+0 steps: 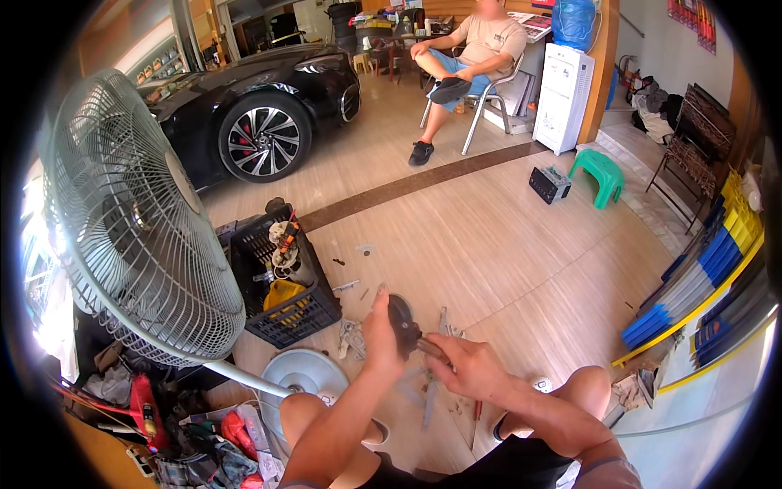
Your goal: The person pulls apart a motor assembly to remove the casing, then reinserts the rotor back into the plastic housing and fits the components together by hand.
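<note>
- Two bare hands at work above the floor (481,244), between the person's knees.
- Left hand (381,336): fingers held together against a dark, rounded part (400,316), gripping it clear of the floor.
- Right hand (471,367): fingers clamped on a short greyish tool (434,350), its far end at the lower side of the dark, rounded part. Seems to touch it; too small and blurred to be sure.
- Floor below and about the hands: long flat metal piece (428,401), red-handled tool (477,410), small scattered bits.
- Left of the hands: black plastic crate (303,320), open-topped, a yellow item (283,297) among its contents.
- Farther left: large grey fan (138,216), its round base (305,371) near the left knee.
- Beyond the crate: black car (277,85), front wheel (265,136) with dark-and-silver spokes.
- Far side: another person (489,45) seated on a metal-framed chair (494,99), one leg crossed; white water dispenser (562,98) beside, blue bottle (574,24) on top.
- Right of centre, far: boxy dark device (551,185) just beside a green stool (600,169).
- Right edge: blue and yellow stacked pieces (688,277).
</note>
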